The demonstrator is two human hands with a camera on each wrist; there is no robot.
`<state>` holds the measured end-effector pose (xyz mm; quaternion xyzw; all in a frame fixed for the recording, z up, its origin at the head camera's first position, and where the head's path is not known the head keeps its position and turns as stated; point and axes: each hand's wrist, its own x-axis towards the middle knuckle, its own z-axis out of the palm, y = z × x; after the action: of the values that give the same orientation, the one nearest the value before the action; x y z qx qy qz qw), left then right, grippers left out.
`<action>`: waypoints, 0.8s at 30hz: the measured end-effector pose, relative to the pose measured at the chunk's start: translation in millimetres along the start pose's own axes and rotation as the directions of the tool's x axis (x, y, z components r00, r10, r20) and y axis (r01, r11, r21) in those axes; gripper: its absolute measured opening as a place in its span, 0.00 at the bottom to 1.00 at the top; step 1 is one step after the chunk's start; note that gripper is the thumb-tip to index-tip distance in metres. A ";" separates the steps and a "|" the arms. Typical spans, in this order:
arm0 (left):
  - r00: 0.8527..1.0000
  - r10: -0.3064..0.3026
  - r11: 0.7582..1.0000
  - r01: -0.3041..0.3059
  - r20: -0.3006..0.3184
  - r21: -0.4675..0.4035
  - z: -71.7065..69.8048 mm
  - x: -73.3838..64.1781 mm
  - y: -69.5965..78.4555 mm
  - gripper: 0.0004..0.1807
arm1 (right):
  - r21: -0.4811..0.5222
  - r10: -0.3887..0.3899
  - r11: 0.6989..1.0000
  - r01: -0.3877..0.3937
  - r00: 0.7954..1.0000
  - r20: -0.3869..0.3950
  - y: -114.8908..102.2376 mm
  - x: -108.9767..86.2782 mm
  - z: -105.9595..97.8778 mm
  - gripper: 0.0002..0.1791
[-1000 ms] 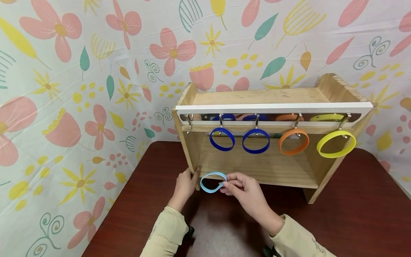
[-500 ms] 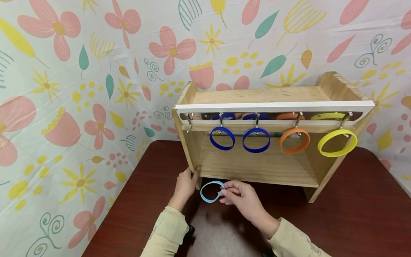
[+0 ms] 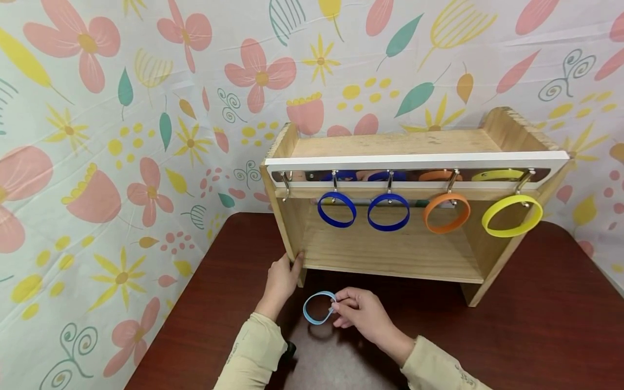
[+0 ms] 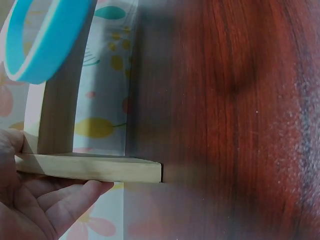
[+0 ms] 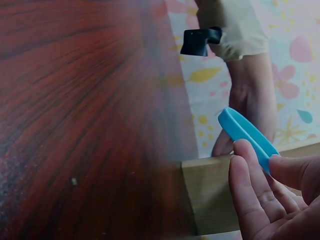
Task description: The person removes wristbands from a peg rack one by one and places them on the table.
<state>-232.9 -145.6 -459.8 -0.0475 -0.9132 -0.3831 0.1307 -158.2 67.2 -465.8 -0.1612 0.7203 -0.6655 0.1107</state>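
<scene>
My right hand (image 3: 365, 317) pinches a light blue wristband (image 3: 307, 316) between thumb and fingers, low in front of the shelf. The right wrist view shows the band (image 5: 245, 131) held at its lower end by the thumb. My left hand (image 3: 281, 281) grips the lower left side panel of the wooden shelf (image 3: 385, 254), thumb on the front and fingers behind. Along the shelf's hook rail (image 3: 424, 176) hang two dark blue wristbands (image 3: 337, 223), an orange wristband (image 3: 447, 229) and a yellow wristband (image 3: 512, 233). The leftmost hook (image 3: 286, 189) carries no band.
The shelf stands on a dark red wooden table (image 3: 546, 336), set back against a flower-patterned cloth (image 3: 185, 108). A black strap piece (image 5: 197, 42) sits at the left sleeve.
My right hand has moved down and slightly left with the light blue wristband, away from the shelf's lower board. The left hand stays on the side panel.
</scene>
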 end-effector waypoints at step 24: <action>1.000 -0.005 1.000 0.005 -0.015 0.004 2.9 -0.1 -1.7 0.19 | -0.177 0.111 0.978 -0.108 0.994 0.005 26.2 10.7 8.3 0.07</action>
<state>-233.7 -144.8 -462.9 -0.0420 -0.9131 -0.3819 0.1366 -167.2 57.1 -492.0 -0.1353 0.7833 -0.5909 0.1378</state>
